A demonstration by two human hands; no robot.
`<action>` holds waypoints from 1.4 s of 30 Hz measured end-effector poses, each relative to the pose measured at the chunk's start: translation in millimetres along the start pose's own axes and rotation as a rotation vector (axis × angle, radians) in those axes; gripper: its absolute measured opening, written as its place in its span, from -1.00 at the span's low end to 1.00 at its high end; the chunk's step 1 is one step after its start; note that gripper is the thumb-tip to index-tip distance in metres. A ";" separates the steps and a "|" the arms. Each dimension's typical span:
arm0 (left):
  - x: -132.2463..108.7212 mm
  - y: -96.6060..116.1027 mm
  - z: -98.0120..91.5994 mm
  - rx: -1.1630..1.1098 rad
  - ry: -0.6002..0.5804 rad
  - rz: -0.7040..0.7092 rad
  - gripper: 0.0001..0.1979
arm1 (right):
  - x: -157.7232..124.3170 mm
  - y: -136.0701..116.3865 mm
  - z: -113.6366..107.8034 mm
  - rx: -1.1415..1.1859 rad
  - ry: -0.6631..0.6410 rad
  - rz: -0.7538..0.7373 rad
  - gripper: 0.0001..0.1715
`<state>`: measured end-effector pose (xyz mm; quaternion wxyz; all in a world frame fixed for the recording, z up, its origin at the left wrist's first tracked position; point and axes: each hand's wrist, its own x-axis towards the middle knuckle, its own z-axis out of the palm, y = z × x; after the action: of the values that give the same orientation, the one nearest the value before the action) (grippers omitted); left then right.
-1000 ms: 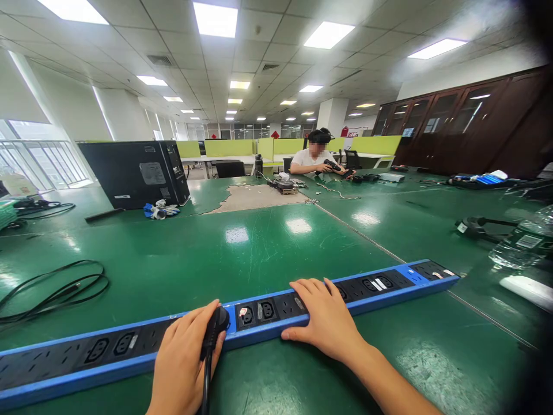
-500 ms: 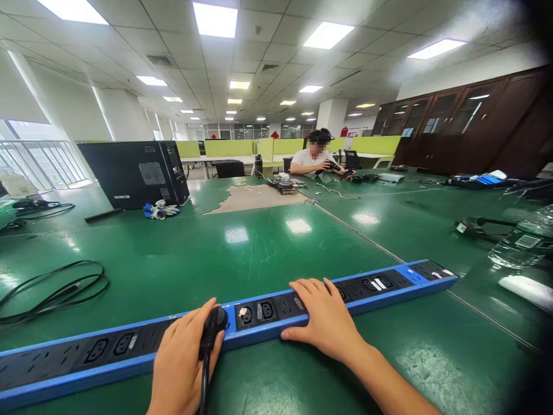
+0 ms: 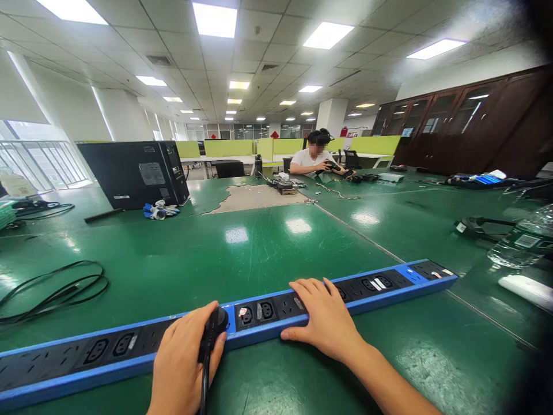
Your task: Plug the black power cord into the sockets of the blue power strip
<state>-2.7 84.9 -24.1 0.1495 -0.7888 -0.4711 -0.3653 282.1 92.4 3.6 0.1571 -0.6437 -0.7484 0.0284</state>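
Observation:
A long blue power strip (image 3: 259, 329) with black sockets lies slantwise across the green table (image 3: 276, 248). My left hand (image 3: 184, 351) is closed around a black power plug (image 3: 215, 328) at the strip's middle, its cord running down toward me. The plug's face is against the strip beside a blue section; whether its pins sit in a socket is hidden. To the right, my right hand (image 3: 324, 317) grips the strip across its width, with the thumb on the near edge and the fingers over the sockets.
Looped black cable (image 3: 93, 282) lies at left. Farther back are a black computer tower (image 3: 138, 176) and blue-white gloves (image 3: 161, 210). A water bottle (image 3: 525, 239) and a white object (image 3: 527, 292) are at right. Across the table a person (image 3: 314, 158) handles a dark object.
My left hand and the plug have shifted very slightly to the right. My right hand and the power strip stay nearly where they were.

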 end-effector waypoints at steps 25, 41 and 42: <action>-0.4 -1.9 2.0 0.005 0.024 -0.013 -0.66 | -0.9 2.3 4.2 -0.010 0.046 -0.024 0.00; -1.7 -2.8 3.5 0.020 0.035 0.017 -0.59 | 0.0 0.2 0.9 0.000 0.019 -0.009 0.01; -1.9 -3.0 3.7 0.021 0.034 0.011 -0.59 | 0.0 0.1 0.7 -0.001 0.014 -0.006 0.02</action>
<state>-4.2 87.3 -28.3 0.1675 -0.7836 -0.4678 -0.3728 282.0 92.5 2.9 0.1621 -0.6417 -0.7493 0.0231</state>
